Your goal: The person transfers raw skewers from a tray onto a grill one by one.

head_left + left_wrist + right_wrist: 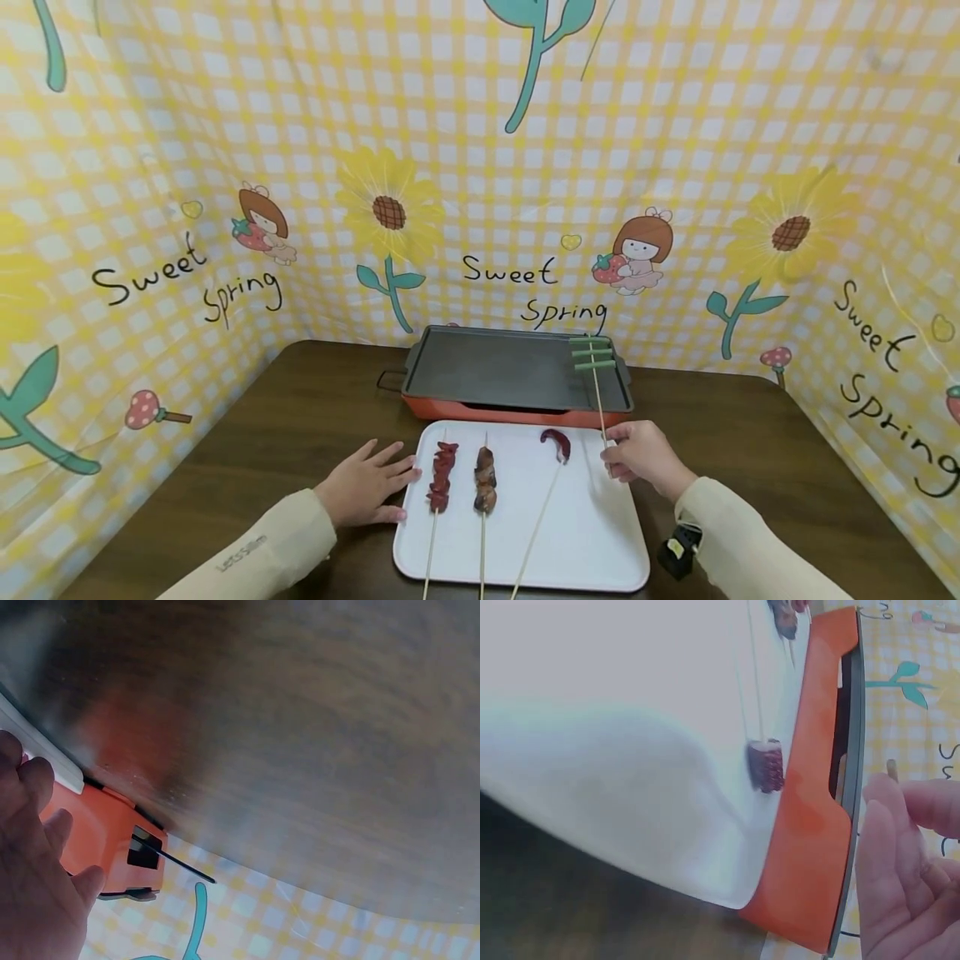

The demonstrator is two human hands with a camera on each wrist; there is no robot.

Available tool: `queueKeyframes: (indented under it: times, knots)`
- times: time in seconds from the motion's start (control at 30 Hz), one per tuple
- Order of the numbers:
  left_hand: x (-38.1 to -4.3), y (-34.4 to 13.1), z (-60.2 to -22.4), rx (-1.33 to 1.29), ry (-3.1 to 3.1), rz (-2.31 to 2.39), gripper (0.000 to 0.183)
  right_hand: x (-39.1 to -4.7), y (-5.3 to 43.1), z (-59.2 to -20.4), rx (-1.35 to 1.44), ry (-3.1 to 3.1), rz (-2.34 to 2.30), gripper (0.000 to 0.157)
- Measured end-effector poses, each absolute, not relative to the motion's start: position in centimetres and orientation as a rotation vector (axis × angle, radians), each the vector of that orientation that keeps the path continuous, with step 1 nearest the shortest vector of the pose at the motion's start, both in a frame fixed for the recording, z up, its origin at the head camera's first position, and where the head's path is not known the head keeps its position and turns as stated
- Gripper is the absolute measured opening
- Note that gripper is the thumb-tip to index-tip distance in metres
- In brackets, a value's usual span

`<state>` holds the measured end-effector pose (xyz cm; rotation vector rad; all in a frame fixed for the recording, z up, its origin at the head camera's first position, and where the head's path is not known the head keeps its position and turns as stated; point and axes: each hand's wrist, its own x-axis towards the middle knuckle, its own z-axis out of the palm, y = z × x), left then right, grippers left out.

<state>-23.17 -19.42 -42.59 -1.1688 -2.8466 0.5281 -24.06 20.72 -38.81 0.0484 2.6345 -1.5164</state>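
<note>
My right hand (645, 454) pinches the lower stick of a skewer with green stick-like pieces (593, 354), which reaches over the right side of the grill pan (487, 367). In the right wrist view, the stick's end (892, 769) pokes out between thumb and fingers. My left hand (367, 487) lies with fingers spread, fingertips at the left rim of the white tray (592, 542). On that tray lie a skewer of red meat (442, 477), a skewer of browned pieces (485, 479) and a skewer with one curled dark red piece (557, 444).
The orange-sided pan stands right behind the tray, its wire handle (390, 381) sticking out left. Both sit on a dark wooden table (247, 467). A yellow checked cloth (480, 167) hangs behind and along both sides.
</note>
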Motion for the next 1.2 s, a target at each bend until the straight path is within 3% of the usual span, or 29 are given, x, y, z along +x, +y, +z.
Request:
queueKeyframes:
  times: [0.63, 1.2]
  knots:
    - [-23.7, -20.3, -43.2, -1.217, -2.816, 0.393, 0.070, -26.2, 20.9, -38.6, 0.048, 2.679, -1.467, 0.019]
    - [-23.2, -19.9, -43.0, -1.206, -2.798, 0.559, 0.064, -27.7, 21.7, -37.9, 0.005, 2.655, -1.468, 0.029]
